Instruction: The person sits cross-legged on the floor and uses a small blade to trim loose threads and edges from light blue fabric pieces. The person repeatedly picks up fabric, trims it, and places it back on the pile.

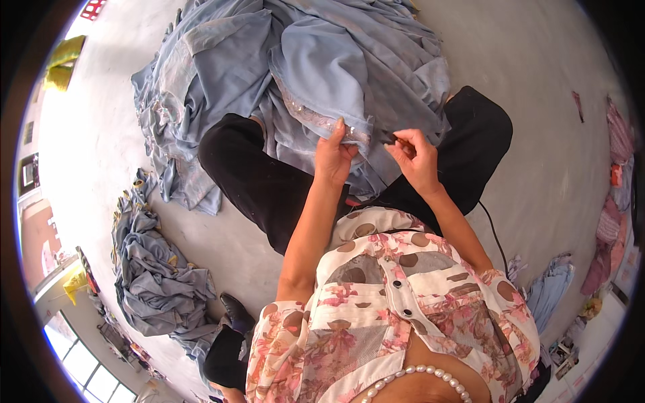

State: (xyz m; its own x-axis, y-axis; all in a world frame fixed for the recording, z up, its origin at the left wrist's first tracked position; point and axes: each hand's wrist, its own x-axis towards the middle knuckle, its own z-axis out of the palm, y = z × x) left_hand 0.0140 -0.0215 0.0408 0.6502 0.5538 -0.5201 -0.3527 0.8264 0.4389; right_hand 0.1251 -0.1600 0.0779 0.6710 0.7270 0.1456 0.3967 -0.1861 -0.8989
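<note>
Draping across the lap and floor, the pale blue garment [302, 74] showed a sequinned trim edge. The left hand [332, 156] pinched that edge; the right hand [416, 160], just beside it, clenched a small dark tool [390, 139] touching the fabric.

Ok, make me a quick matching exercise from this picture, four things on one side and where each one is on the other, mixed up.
Things:
1. left hand
2. right hand
3. crumpled grey-blue heap
4. dark cord

Places:
A. on the floor beyond the person's left knee
B. pinching a small dark tool at the cloth's edge
C. trailing over the floor by the right forearm
D. gripping the sequinned edge of the blue fabric

Pairs: 1-D, 2-B, 3-A, 4-C
</note>
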